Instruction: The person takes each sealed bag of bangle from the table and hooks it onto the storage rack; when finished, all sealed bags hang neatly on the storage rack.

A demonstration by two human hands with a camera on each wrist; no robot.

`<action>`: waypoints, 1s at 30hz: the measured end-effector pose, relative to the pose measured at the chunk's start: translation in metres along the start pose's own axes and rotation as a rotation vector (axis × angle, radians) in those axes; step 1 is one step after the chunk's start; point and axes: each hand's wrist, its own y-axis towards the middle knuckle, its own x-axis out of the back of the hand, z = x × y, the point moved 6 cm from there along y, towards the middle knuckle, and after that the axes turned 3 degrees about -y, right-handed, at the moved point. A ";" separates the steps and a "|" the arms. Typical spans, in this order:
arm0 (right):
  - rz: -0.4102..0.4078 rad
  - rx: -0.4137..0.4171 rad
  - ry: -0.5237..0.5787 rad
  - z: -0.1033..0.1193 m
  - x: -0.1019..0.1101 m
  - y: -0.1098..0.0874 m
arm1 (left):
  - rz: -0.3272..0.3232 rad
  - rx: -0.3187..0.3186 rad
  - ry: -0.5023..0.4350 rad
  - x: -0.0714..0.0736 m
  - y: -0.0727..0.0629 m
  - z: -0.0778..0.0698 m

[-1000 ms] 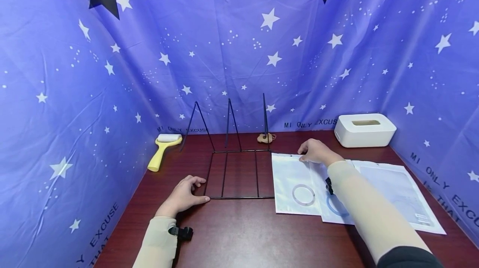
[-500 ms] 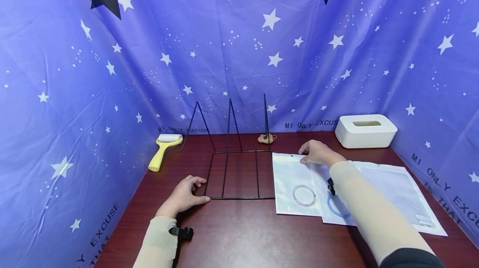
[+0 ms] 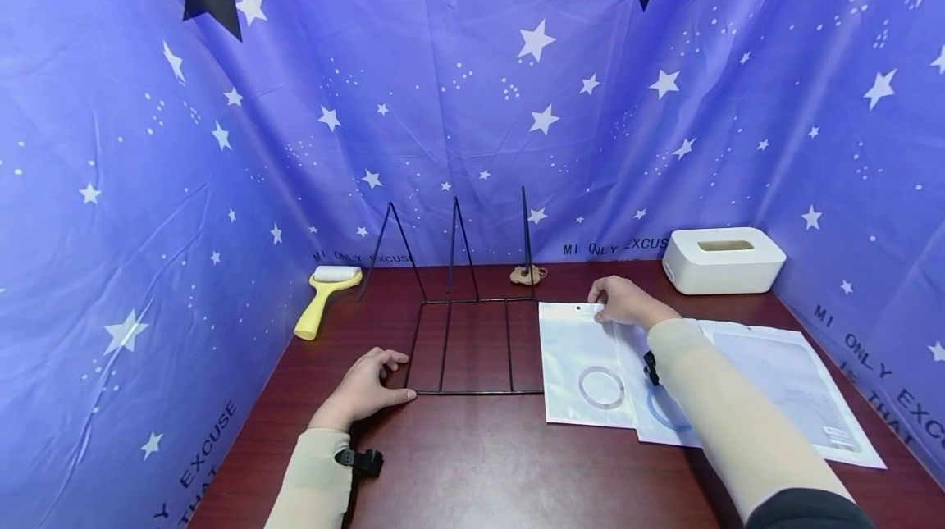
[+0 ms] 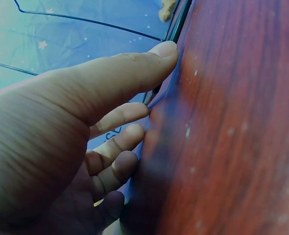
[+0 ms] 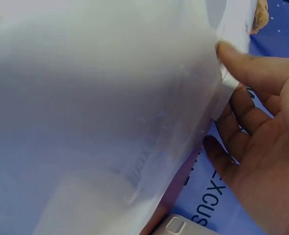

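My left hand [image 3: 362, 389] rests at the front left corner of a black wire rack [image 3: 472, 394]. Its thumb touches the front rail and a fingertip meets the side rail, the other fingers loosely bent. At the rack's right edge lies a white see-through zip bag [image 3: 563, 357] with a pale lilac ring [image 3: 581, 388]. A second zip bag [image 3: 626, 365], with a blue ring partly under my sleeve, overlaps it. My right hand [image 3: 626, 302] pinches the top edge where these two bags meet. In the right wrist view, its thumb is on the bag film [image 5: 110, 98], fingers behind.
A larger white bag [image 3: 775, 381] lies to the right, partly behind my right forearm. At the back stand a white tissue box [image 3: 727, 275] and a small tan object [image 3: 525, 275]. A yellow-handled roller [image 3: 313, 312] lies at the left. Blue star-printed curtain [image 3: 458, 102] encloses the table.
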 end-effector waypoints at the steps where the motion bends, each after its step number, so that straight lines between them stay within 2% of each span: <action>1: 0.004 -0.005 0.015 -0.001 0.000 0.000 | 0.000 -0.002 0.000 0.000 0.000 0.000; 8: -0.002 0.013 0.057 -0.005 0.002 -0.001 | -0.001 -0.014 0.017 0.000 0.001 0.001; 16: -0.002 0.050 0.200 -0.003 0.006 -0.003 | 0.003 -0.008 0.013 0.000 0.000 -0.001; 24: -0.059 0.102 0.244 0.011 0.012 -0.010 | 0.007 -0.002 0.007 0.000 -0.001 -0.002; 30: -0.053 0.124 0.288 0.028 0.019 -0.017 | 0.008 -0.003 0.015 0.000 0.000 -0.001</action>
